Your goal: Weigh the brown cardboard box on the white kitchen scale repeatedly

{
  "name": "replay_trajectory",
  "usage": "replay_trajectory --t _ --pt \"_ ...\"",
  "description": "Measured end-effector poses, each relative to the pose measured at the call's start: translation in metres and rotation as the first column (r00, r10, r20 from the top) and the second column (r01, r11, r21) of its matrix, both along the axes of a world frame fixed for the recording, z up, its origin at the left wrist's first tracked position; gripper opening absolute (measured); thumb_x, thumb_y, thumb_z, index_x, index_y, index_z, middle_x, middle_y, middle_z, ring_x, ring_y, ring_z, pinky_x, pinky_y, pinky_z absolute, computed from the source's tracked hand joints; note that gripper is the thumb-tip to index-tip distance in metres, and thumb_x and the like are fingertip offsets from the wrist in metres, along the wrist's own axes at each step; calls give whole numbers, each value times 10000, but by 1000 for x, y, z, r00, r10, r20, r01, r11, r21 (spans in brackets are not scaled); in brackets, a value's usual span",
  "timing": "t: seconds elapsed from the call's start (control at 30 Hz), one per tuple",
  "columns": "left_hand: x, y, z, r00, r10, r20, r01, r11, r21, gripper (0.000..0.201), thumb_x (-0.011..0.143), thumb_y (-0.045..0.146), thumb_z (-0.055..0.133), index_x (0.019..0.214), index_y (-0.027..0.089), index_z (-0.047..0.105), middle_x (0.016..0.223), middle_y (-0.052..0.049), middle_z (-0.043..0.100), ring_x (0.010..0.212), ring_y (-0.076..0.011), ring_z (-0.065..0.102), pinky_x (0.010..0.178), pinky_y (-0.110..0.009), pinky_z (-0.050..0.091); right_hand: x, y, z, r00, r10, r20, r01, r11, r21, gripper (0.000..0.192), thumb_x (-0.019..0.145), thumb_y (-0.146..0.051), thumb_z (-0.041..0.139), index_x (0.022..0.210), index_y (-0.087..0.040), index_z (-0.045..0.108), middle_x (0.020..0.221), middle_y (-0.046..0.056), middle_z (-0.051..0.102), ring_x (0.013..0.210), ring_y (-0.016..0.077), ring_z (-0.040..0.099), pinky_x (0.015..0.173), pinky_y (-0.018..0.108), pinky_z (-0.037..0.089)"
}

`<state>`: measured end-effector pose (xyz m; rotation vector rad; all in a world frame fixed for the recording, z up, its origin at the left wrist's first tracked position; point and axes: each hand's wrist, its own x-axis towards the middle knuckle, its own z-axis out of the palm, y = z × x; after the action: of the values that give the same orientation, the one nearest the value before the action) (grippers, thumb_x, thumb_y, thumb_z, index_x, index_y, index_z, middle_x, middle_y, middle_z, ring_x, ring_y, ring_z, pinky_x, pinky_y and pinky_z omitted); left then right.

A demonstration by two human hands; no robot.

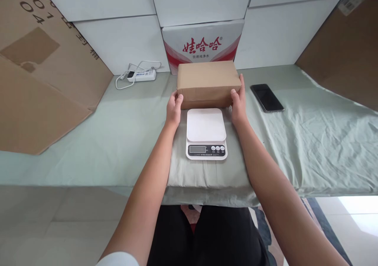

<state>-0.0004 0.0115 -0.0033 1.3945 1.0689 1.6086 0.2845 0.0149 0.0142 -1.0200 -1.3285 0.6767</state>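
A closed brown cardboard box [208, 77] is gripped at its two ends, just behind the scale. My left hand [174, 108] is closed on its left end, thumb on the front face. At the right end, my right hand [238, 102] holds it with the thumb in front and fingers along the side. Between my forearms a white kitchen scale [206, 125] lies flat on the cloth, its plate bare and its display dark. Whether the box rests on the table or is slightly raised, I cannot tell.
A black phone [267, 97] lies right of the box. At the back left is a white power strip [142, 75] with a coiled cable. White cartons [203, 41] line the back, and large cardboard panels [44, 73] stand at both sides. Green cloth [132, 140] covers the table.
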Motion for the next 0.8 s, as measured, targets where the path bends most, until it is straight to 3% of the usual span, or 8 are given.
replay_trajectory --t 0.17,0.43,0.5,0.6,0.7,0.8 --pt "0 -2 0 1000 4 15 -3 1000 -21 851 876 948 739 1348 240 748 1507 -186 799 1513 -412 704 1324 -601 527 5 6 -8 999 33 -12 -33 999 -3 1090 887 -932 619 1768 -315 449 1939 72 421 1846 341 325 1559 619 182" --pt "6 -10 7 998 35 -46 -39 995 -94 874 929 951 668 1416 228 729 1558 -182 778 1538 -398 695 1347 -561 513 9 13 -15 999 30 29 -30 999 17 1127 870 -968 617 1802 -369 411 1935 34 421 1841 385 323 1549 660 199" --pt "2 -9 8 996 83 -44 -87 991 -97 900 915 951 684 1437 219 727 1592 -194 755 1587 -411 659 1383 -567 480 13 13 -15 1000 11 3 -11 1000 -11 1076 882 -949 611 1801 -432 400 1944 4 408 1821 387 366 1521 701 260" --pt "-13 -7 12 969 246 3 -245 966 -77 905 940 920 658 1533 237 676 1751 -173 644 1714 -369 545 1448 -520 410 27 15 -17 993 -81 -92 75 995 -62 1005 921 -922 552 1820 -538 317 1956 -18 373 1791 402 425 1441 786 360" --pt "-31 -5 16 913 396 98 -389 918 -78 843 1030 823 551 1636 237 587 1865 -156 524 1802 -296 431 1474 -441 366 41 18 -18 965 -188 -185 178 982 -67 997 940 -899 514 1839 -561 246 1931 12 388 1793 413 425 1385 830 396" --pt "-37 -5 19 883 431 187 -416 902 -113 750 1073 695 492 1657 228 550 1894 -158 480 1835 -260 372 1471 -403 364 43 19 -19 959 -207 -192 194 978 -82 1008 928 -898 503 1839 -554 244 1877 49 455 1778 400 461 1366 793 437"
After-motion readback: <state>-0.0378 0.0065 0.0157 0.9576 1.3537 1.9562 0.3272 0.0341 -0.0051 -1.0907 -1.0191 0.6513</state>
